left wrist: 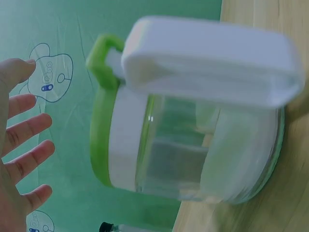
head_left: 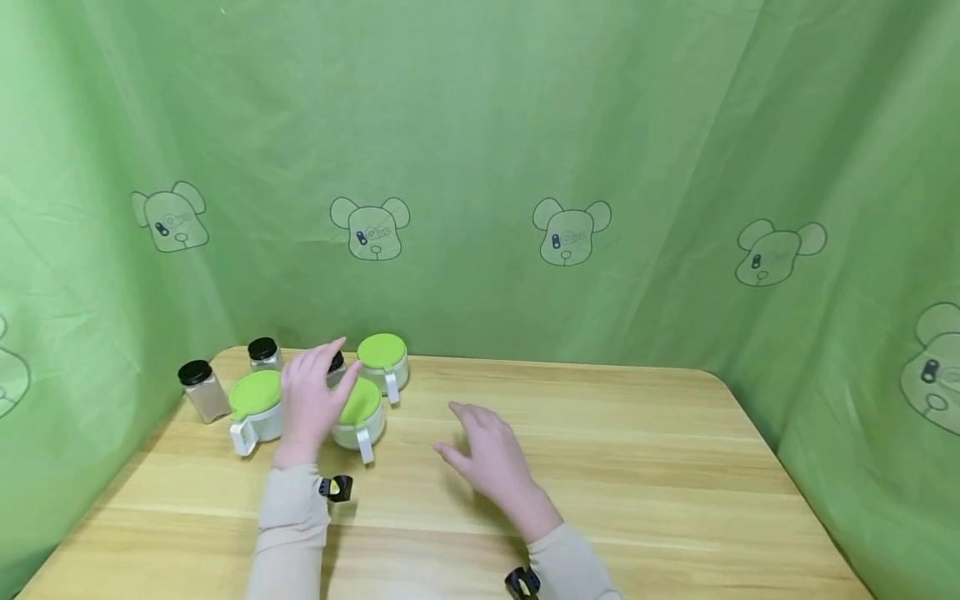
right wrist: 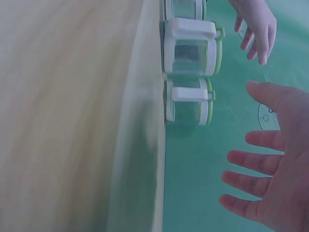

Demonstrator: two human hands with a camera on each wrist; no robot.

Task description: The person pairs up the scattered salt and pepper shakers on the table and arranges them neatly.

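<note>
A small closed-off spot, w/ green cloth [head_left: 480, 125] behind & on both sides of the wood tbl [head_left: 637, 467]. Kitchen-type jars [head_left: 382, 352] sit on tbl's back left; can't tell home or lab.

The head view looks down on the table [head_left: 637, 458]; sideways wrist views, left near a jar [left wrist: 183, 140], share the curtain [right wrist: 193, 169].

1. Jar body [left wrist: 169, 169]: transparent, glass-like, smooth, glossy
2. Jar lid [head_left: 382, 351]: green plastic, smooth, matt
3. Jar handle [left wrist: 207, 53]: white plastic, smooth
4. Bottle cap [head_left: 195, 372]: black plastic
5. Tabletop [head_left: 637, 442]: wood-grain, smooth, slight sheen
6. Backdrop [head_left: 480, 125]: creased cloth, soft sheen
7. Sleeve [head_left: 288, 521]: matt cloth
</note>
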